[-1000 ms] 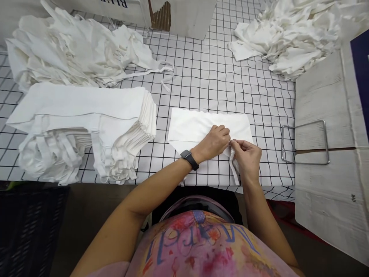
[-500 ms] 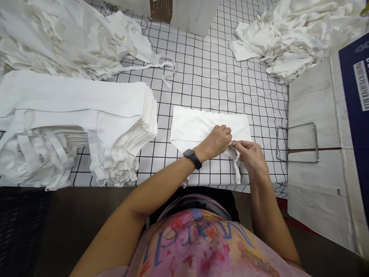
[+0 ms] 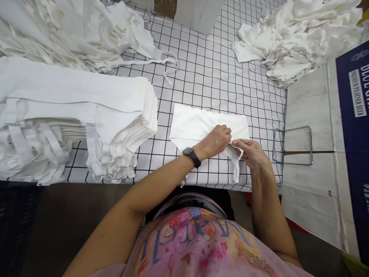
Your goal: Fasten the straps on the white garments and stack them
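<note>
Centrally, one garment (image 3: 198, 122): white, laid flat near the front edge of the table.

Right hand (image 3: 253, 152): at the garment's right end; thumb and forefinger pinch a white strap (image 3: 236, 167), its free length trailing from the garment toward the table edge.

Left hand (image 3: 216, 139): over the garment's right half; fingers curled under, knuckles up, meeting the right fingertips. Tips hidden; whether they grip cannot be told.

Watch (image 3: 191, 155): black, on the left wrist, at the garment's near side.

Cloth (image 3: 201, 86): white, black grid, under the garment and spread around it; rippled beyond and to its right.

Stack (image 3: 72, 86): many white garments, aligned, left of the garment; straps bunched on the near side.

Left heap (image 3: 66, 34): loose white pieces, beyond and left of the garment; one thin tie trails out.

Right heap (image 3: 302, 38): rumpled white pieces, beyond and right of the garment.

Wire frame (image 3: 311, 146): metal rectangle, right of the garment.

Right carton (image 3: 308, 104): past the frame, right of the garment; whitish flaps, blue side, "PREMIUM PILSENER BEER".

Far carton (image 3: 198, 15): whitish, brown corrugated patch, beyond the garment.

Shirt (image 3: 184, 240): pink, blue lettering, nearer than the garment.

Floor (image 3: 86, 215): dark, below and nearer than the garment.
</note>
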`<act>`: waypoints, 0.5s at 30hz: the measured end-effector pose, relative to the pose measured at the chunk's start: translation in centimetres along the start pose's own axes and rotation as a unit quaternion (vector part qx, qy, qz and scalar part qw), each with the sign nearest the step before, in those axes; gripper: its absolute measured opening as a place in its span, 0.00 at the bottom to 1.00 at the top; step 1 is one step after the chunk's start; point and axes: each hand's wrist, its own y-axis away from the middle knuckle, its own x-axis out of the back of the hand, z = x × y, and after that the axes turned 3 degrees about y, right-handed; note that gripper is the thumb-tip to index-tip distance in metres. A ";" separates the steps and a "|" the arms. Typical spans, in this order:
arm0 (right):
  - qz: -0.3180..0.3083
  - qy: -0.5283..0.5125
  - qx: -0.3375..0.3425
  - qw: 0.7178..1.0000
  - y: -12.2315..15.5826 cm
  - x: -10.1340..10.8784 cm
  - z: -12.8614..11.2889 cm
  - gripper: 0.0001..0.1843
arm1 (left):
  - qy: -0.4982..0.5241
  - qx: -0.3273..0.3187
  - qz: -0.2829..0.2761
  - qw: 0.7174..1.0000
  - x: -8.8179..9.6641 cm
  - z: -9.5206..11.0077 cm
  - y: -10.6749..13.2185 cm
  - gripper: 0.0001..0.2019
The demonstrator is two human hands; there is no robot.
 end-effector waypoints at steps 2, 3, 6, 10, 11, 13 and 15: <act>0.001 0.000 -0.001 1.000 -0.1 0.0 -0.1 0.16 | 0.000 -0.005 0.006 1.000 -0.1 0.0 0.0 0.15; 0.004 -0.002 -0.002 1.000 -0.1 -0.1 -0.1 0.15 | -0.001 -0.007 0.010 1.000 -0.2 -0.1 0.0 0.15; 0.029 -0.009 -0.009 1.000 -0.1 -0.3 -0.2 0.15 | -0.004 -0.012 0.017 1.000 -0.3 -0.1 0.0 0.16; 0.070 -0.019 -0.001 0.997 0.1 -0.8 0.0 0.16 | -0.010 -0.012 0.016 1.000 -0.3 0.0 0.0 0.16; 0.076 -0.025 0.003 0.997 0.1 -0.9 0.1 0.16 | -0.012 -0.012 0.017 1.000 -0.3 0.0 0.0 0.16; 0.087 -0.037 0.005 0.996 0.2 -1.0 0.3 0.15 | -0.015 -0.014 0.020 1.000 -0.3 0.0 0.0 0.16; 0.096 -0.047 0.003 0.994 0.3 -1.2 0.4 0.15 | -0.017 -0.017 0.024 0.999 -0.3 0.0 0.1 0.15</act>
